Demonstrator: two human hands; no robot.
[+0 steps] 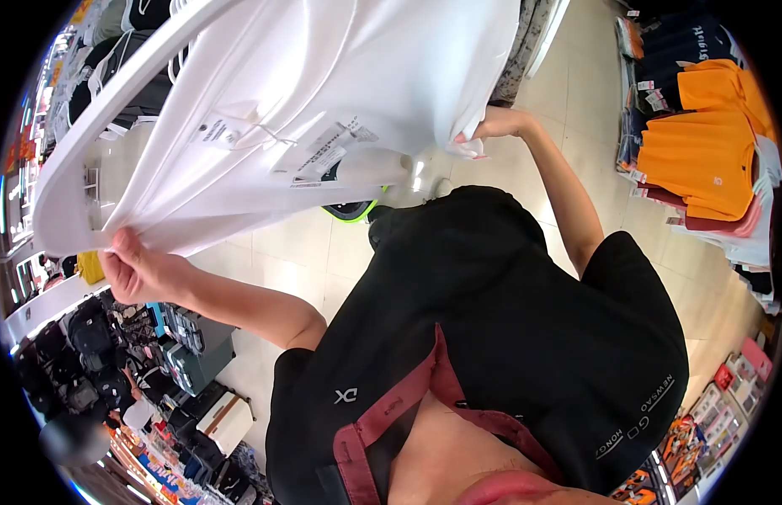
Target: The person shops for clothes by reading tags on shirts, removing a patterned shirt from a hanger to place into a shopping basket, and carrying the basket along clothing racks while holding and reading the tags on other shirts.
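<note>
A white shirt [391,76] is stretched out in front of me between both hands. Its thin fabric lets some of what lies behind show through. A white tag [218,132] hangs on a string, and printed labels [332,147] show near the lower edge. My left hand [138,268] pinches the garment's lower left corner, fingers closed, beside a white rail [58,189]. On the other side, my right hand [496,124] grips the right edge of the fabric, its fingers partly hidden by the cloth.
Orange T-shirts [694,164] hang on a display at the right, with folded clothes around them. Bags [88,328] and suitcases [227,421] stand at the lower left. Dark clothes [130,71] hang behind the rail. Pale floor tiles [281,261] lie below.
</note>
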